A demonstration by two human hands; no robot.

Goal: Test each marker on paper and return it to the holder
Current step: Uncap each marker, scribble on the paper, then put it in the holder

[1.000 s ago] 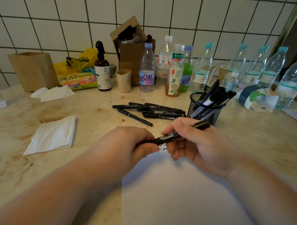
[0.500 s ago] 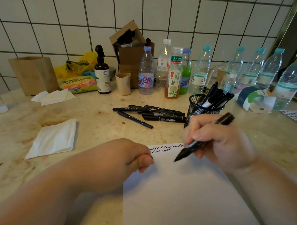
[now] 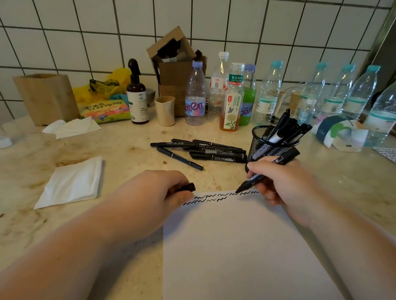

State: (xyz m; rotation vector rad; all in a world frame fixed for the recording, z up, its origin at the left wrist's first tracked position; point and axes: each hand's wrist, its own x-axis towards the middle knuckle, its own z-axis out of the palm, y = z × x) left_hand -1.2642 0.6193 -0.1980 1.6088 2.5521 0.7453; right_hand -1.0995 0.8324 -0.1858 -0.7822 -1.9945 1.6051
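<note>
The right hand (image 3: 285, 187) is gripping a black marker (image 3: 265, 173) with curled fingers pinching the barrel, writing style. The marker's tip is touching the top edge of the white paper (image 3: 242, 250), on the upper of two rows of black squiggles (image 3: 217, 197). The marker's rear end is pointing up and right, just in front of the holder. The left hand (image 3: 156, 197) is resting at the paper's top left corner, its fingers curled around a black cap (image 3: 187, 187), whose end is showing past the thumb.

The holder (image 3: 263, 144), a black mesh cup, is standing just behind the right hand and is containing several black markers leaning to the right; one is showing a white label. A loose group of black markers (image 3: 206, 150) is lying on the countertop (image 3: 124, 153) to the left of the holder.

Along the tiled wall, a row of plastic bottles (image 3: 267, 94) is standing; most appear clear, one is holding amber liquid and one green. A brown spray bottle (image 3: 137, 98), a small beige cup (image 3: 165, 110), an opened cardboard box (image 3: 175, 76) and a brown paper bag (image 3: 46, 97) are also standing there. The contents of the cup, box and bag cannot be determined. A folded white tissue (image 3: 71, 182) is lying to the left.
</note>
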